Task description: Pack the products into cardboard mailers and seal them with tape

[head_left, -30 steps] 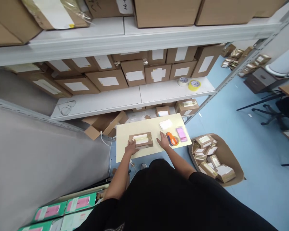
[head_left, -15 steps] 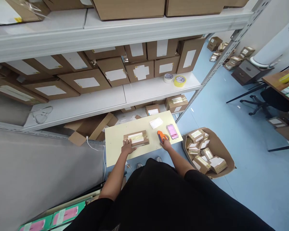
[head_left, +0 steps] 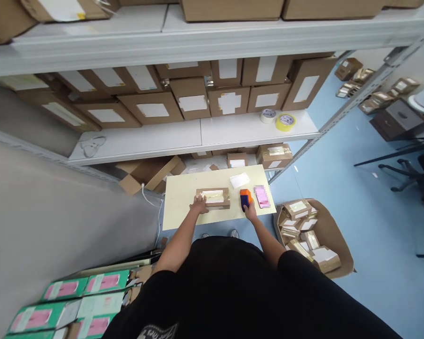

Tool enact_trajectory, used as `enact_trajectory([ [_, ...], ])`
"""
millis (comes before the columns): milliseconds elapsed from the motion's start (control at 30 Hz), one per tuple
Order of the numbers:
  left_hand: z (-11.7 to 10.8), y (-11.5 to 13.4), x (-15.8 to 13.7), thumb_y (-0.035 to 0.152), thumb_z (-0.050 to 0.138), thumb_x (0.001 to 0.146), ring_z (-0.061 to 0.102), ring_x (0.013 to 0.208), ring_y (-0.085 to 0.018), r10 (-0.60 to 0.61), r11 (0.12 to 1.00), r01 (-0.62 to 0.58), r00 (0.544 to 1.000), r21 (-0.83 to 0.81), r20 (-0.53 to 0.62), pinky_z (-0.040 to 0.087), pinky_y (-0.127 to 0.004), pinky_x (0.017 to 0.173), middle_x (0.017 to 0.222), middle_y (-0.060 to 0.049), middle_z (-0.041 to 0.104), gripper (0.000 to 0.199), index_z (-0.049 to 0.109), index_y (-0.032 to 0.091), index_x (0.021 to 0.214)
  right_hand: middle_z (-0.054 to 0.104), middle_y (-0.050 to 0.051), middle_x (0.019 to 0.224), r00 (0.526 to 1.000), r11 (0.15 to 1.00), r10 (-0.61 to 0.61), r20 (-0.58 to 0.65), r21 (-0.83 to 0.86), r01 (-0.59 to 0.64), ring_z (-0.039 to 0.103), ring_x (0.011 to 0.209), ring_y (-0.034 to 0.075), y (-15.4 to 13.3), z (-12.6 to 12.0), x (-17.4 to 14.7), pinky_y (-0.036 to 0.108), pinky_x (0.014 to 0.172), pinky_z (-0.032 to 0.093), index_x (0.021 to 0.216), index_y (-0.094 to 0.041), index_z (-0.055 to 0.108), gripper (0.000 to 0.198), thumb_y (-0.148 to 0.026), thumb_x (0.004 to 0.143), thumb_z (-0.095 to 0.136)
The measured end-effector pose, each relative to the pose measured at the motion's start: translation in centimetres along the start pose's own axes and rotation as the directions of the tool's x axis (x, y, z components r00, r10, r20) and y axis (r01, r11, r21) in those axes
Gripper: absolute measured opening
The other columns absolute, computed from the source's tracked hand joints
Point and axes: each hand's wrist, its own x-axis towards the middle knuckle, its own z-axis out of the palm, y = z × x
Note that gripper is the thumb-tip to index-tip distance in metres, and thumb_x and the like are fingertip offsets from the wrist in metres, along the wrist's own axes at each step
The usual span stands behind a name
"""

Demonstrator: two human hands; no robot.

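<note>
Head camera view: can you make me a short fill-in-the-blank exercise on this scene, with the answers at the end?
The left hand touches the taped brown cardboard box at its ____ end.
The right hand holds a dark-blue tape dispenser with bright ____ parts.
On the white shelf, the yellow tape roll sits to the ____ of the white tape roll.
The brown cardboard bin stands on a floor coloured ____.
Missing words: left; orange; right; blue.
</note>
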Motion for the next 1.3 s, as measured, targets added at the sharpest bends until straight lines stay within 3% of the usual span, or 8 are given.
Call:
enact_trajectory([
  [200, 0.1, 0.3, 0.4, 0.053, 0.079, 0.072, -0.013, 0.160, -0.049, -0.029, 0.997, 0.028, 0.999, -0.073, -0.013, 0.020, -0.074, 0.120, 0.177, -0.014, -0.008, 0.122, 0.013, 0.026, 0.171, 0.071, 0.009, 0.109, 0.994, 0.938, -0.073, 0.075, 0.344, 0.043, 0.066, 0.103, 0.030, -4.8, -1.1, -0.2, 0.044, 0.092, 0.054, 0.121, -0.023, 0.058, 0.047, -0.056, 0.088, 0.062],
  [400, 0.6, -0.5, 0.8, 0.063, 0.078, 0.067, 0.000, 0.160, -0.050, 0.075, 0.982, -0.079, 0.997, -0.169, -0.032, 0.010, -0.074, 0.122, 0.176, -0.019, -0.001, 0.127, 0.014, 0.027, 0.170, 0.072, 0.007, 0.107, 0.945, 0.855, -0.281, 0.168, 0.491, 0.167, 0.065, 0.104, 0.028, -12.4, 1.9, 1.8, 0.039, 0.093, 0.053, 0.115, -0.021, 0.066, 0.052, -0.065, 0.087, 0.066],
  [700, 1.1, 0.1, -0.2, 0.048, 0.076, 0.074, -0.008, 0.160, -0.049, -0.044, 0.978, 0.036, 0.998, -0.205, -0.037, 0.027, -0.070, 0.120, 0.177, -0.008, -0.006, 0.114, 0.017, 0.031, 0.170, 0.076, 0.007, 0.112, 0.880, 0.876, -0.311, 0.359, 0.467, 0.119, 0.067, 0.109, 0.032, -10.6, 3.5, 2.5, 0.047, 0.101, 0.051, 0.117, -0.023, 0.070, 0.057, -0.067, 0.081, 0.073],
  [767, 0.8, 0.2, -0.8, 0.042, 0.074, 0.077, -0.005, 0.161, -0.046, -0.049, 0.974, 0.029, 0.995, -0.225, -0.084, 0.027, -0.069, 0.121, 0.178, -0.007, 0.002, 0.104, 0.026, 0.031, 0.168, 0.075, 0.008, 0.116, 0.868, 0.877, -0.314, 0.384, 0.467, 0.111, 0.067, 0.112, 0.033, -10.5, 2.9, 2.6, 0.048, 0.103, 0.050, 0.118, -0.022, 0.070, 0.058, -0.066, 0.081, 0.074],
  [900, -0.7, 0.4, -1.9, 0.038, 0.067, 0.085, 0.023, 0.160, -0.041, -0.110, 0.921, -0.014, 0.949, -0.388, -0.296, 0.033, -0.060, 0.121, 0.164, -0.010, 0.048, 0.066, 0.059, 0.029, 0.150, 0.075, 0.008, 0.121, 0.846, 0.878, -0.326, 0.423, 0.467, 0.105, 0.065, 0.118, 0.033, -10.5, 2.0, 2.4, 0.048, 0.109, 0.047, 0.123, -0.022, 0.070, 0.060, -0.065, 0.081, 0.074],
  [1033, -3.3, 1.2, -2.8, 0.047, 0.052, 0.098, 0.062, 0.133, -0.028, 0.011, 0.765, -0.285, 0.902, -0.577, -0.431, 0.048, -0.037, 0.110, 0.137, -0.008, 0.072, 0.046, 0.073, 0.025, 0.132, 0.074, 0.007, 0.123, 0.831, 0.871, -0.348, 0.434, 0.477, 0.115, 0.065, 0.118, 0.033, -10.4, 1.4, 2.0, 0.049, 0.109, 0.047, 0.124, -0.023, 0.070, 0.061, -0.065, 0.080, 0.076],
  [1133, -5.3, 1.9, -3.1, 0.059, 0.067, 0.087, 0.071, 0.113, -0.027, 0.235, 0.438, -0.506, 0.862, -0.743, -0.449, 0.053, -0.036, 0.100, 0.119, -0.009, 0.080, 0.051, 0.081, 0.019, 0.116, 0.074, 0.007, 0.122, 0.833, 0.861, -0.367, 0.415, 0.491, 0.135, 0.064, 0.118, 0.032, -10.3, 1.1, 1.6, 0.049, 0.108, 0.048, 0.123, -0.023, 0.071, 0.060, -0.065, 0.080, 0.076],
  [1300, -6.8, 2.4, -3.3, 0.059, 0.087, 0.064, 0.072, 0.092, -0.026, 0.322, 0.302, -0.503, 0.853, -0.810, -0.410, 0.054, -0.036, 0.090, 0.093, -0.009, 0.082, 0.051, 0.084, 0.015, 0.091, 0.074, 0.006, 0.113, 0.816, 0.856, -0.370, 0.444, 0.505, 0.113, 0.066, 0.108, 0.029, -10.3, 0.9, 1.4, 0.044, 0.099, 0.051, 0.117, -0.022, 0.069, 0.054, -0.062, 0.081, 0.075],
])
